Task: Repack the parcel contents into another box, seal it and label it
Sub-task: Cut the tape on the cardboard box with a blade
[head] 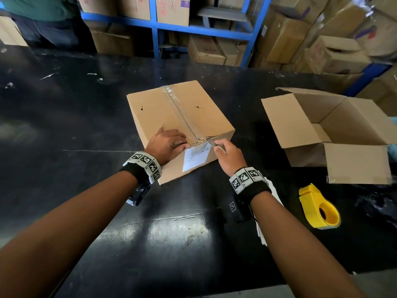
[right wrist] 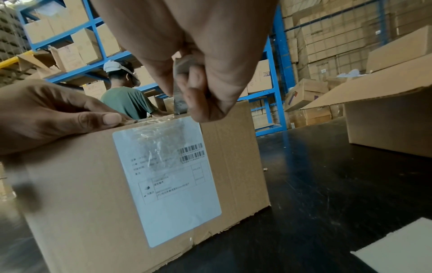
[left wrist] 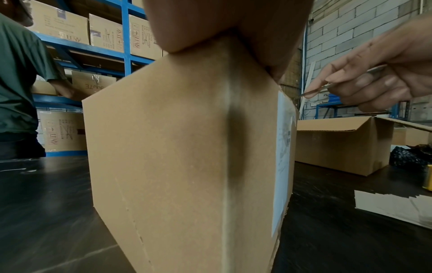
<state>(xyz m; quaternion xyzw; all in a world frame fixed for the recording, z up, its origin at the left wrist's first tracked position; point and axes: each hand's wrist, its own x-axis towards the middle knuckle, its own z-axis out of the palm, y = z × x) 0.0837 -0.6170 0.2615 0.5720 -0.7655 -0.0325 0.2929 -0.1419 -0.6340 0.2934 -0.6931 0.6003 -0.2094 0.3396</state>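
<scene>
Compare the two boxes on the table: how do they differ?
The taped box is closed, with clear tape along its top seam; the open box has its flaps spread. The taped box carries a white label on its near side; no label shows on the open box. The left hand rests on the taped box; nothing touches the open box. Both are plain brown cardboard.

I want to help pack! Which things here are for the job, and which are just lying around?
For the job:
sealed box, held by left hand
blade in right hand
open box
tape holder
label
white sheets

Lying around:
shelf boxes
black bag
</scene>
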